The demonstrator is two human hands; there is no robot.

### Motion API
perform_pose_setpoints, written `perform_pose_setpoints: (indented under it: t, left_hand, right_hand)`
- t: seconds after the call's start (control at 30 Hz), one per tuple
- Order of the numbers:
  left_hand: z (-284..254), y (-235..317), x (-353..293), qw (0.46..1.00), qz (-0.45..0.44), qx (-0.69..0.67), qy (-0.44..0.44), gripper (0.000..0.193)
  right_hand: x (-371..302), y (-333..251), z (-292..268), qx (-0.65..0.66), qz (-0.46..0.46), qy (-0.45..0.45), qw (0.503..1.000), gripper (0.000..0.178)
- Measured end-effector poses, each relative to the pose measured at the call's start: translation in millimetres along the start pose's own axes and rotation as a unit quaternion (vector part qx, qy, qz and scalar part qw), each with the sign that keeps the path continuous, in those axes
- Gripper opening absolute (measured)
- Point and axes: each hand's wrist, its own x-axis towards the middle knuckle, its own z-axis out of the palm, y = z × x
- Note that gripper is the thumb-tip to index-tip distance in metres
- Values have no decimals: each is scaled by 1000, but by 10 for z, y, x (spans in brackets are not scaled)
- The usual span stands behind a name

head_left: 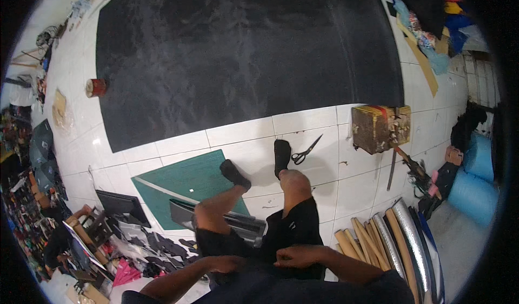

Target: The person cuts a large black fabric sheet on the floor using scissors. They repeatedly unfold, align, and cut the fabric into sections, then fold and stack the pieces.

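My left hand [227, 263] is low in front of my waist, against dark clothing that hides its fingers. Beside it, my right hand [294, 256] is closed, fingers curled in at the dark shorts [294, 233]; what they hold, if anything, is hidden. Both hands are well apart from the floor. Black-handled scissors [306, 151] lie on the tiles to the right of my right foot [281, 155]. My left foot [235, 173] is at the right edge of a green cutting mat [167, 182]. Beyond my feet a large black sheet [243, 50] is spread flat.
A worn block-like box [380, 128] stands at the sheet's near right corner, a red can [96, 87] at its left edge. Several rolls and tubes [397, 239] lie at lower right, near blue rolls [476, 187]. Dark scraps [162, 247] and clutter fill the lower left.
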Motion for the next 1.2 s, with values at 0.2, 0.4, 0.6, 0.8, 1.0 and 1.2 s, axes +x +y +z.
perform_pose_setpoints:
  t: [0.2,0.4,0.6,0.8,1.0,1.2]
  left_hand:
    - [-2977,-713,1933,827,183,-22,531,30]
    - [-5435,-982,2227,421,159,-506,736,67]
    - [-5954,-1043,2236,314,293,-621,656,64]
    - [-6133,-1127,2456,319,418,-599,604,55]
    - [-6101,-1128,2343,310,445,-630,555,61]
    - [-5994,-940,2236,283,314,-576,700,58]
  right_hand:
    - [882,513,-2742,-73,46,390,917,23]
    - [2015,1227,-5089,-471,-8,617,630,50]
    - [2710,1893,-5400,-610,-9,582,537,58]
    - [2666,2189,-5368,-548,-6,627,554,54]
    - [2639,2053,-5304,-512,-58,636,575,53]
    - [2418,2056,-5103,-463,-93,658,587,43]
